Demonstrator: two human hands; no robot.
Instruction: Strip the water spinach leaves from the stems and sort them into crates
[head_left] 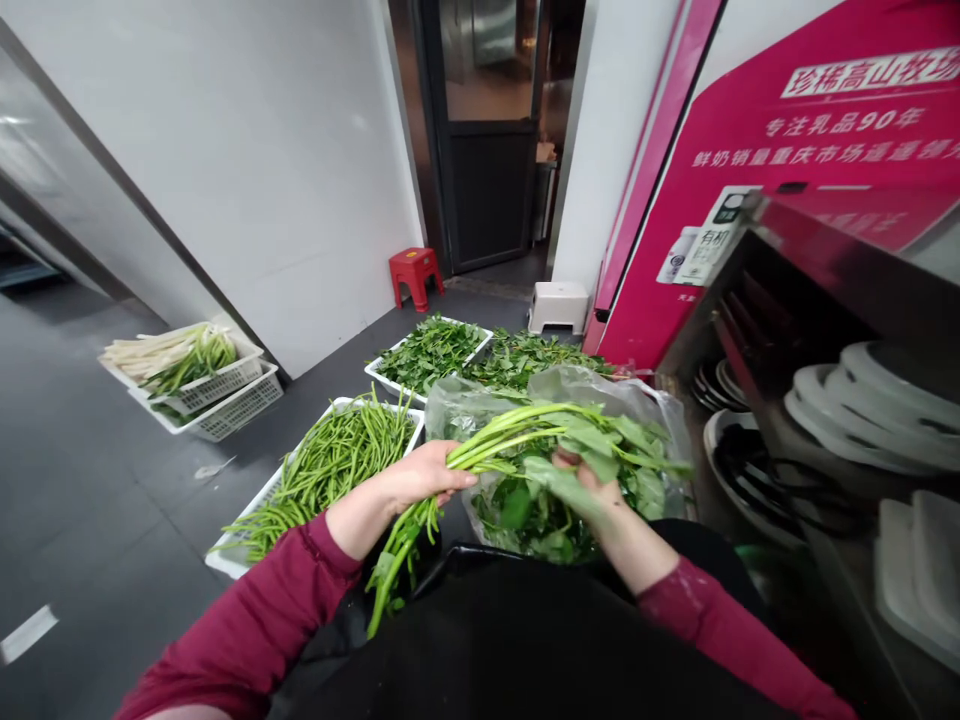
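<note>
A bunch of long-stemmed green leafy vegetables [517, 440] lies across the middle of the frame, held by 2 hands; the left hand [420, 478] is closed around the stem ends, which droop toward the lower centre; the right hand [592, 485] grips the leafy end (fingers mostly hidden by leaves). Just behind sits a clear plastic bag of greens [555, 500]; left of it, a white plastic tray of long green beans [322, 475]; farther back, a white tray of leafy greens [431, 350]; a small red plastic stool [415, 272] stands by the wall.

We see a restaurant back area: white plastic vegetable crates [247, 385] on the floor left of the steel shelf of white plates [862, 400].
</note>
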